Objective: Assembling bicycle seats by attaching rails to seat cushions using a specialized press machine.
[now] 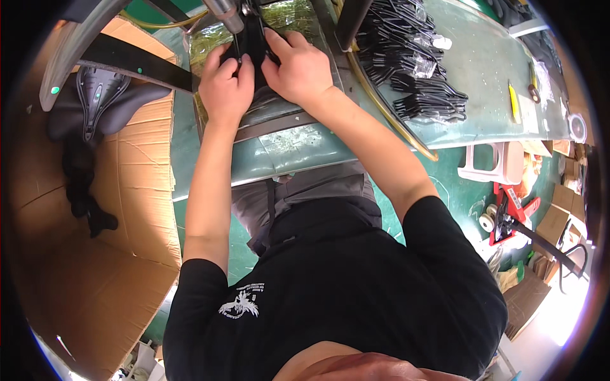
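Note:
Both hands grip a black bicycle saddle (255,41), largely covered by my fingers and the tool above it. My left hand (227,89) is closed on its left side, with thumb and fingers bent together. On the other side, my right hand (298,66) wraps its fingers over the edge. The metal nose of a machine tool (225,14) points down close to my left fingers; whether it touches the saddle I cannot tell. Beneath lies a framed work surface with a dark front bar (279,125).
Right of my hands is a pile of black bent metal saddle rails (406,51). A yellow-handled cutter (513,101) lies farther right. At left, a cardboard box (143,152) holds black saddles (101,105). A dark machine arm (136,63) crosses above it. A hose (387,111) curves over the table edge.

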Action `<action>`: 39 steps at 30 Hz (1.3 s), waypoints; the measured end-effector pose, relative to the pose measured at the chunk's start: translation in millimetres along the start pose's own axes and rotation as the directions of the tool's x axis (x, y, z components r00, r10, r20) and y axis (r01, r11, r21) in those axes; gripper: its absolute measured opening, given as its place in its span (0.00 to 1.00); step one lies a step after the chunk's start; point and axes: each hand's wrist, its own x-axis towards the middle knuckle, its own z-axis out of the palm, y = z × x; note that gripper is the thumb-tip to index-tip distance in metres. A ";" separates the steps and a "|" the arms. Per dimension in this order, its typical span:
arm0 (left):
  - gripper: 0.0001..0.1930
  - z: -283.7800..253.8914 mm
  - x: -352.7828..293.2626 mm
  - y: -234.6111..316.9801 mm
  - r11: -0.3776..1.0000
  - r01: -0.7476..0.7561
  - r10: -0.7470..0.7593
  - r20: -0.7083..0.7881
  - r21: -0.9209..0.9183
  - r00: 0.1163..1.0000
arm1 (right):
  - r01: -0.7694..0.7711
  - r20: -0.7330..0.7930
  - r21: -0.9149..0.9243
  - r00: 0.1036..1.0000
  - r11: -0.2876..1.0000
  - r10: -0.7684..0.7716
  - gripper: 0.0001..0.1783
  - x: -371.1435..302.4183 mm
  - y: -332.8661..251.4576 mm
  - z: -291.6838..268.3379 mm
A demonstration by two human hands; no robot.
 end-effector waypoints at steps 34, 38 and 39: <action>0.06 -194.3 0.1 164.8 -0.482 0.268 0.267 0.151 -0.834 0.952 | -0.573 0.054 0.564 0.744 0.595 0.666 0.22 -50.8 112.3 -172.8; 0.06 -199.8 2.7 168.6 -0.530 0.181 0.348 -0.018 -0.829 0.937 | -0.518 0.099 0.763 0.684 0.386 0.723 0.23 68.1 226.2 -179.6; 0.06 -205.4 0.4 171.0 -0.574 0.293 0.354 0.091 -0.765 0.931 | -0.401 0.050 0.836 0.735 0.374 0.676 0.25 97.7 222.8 -157.8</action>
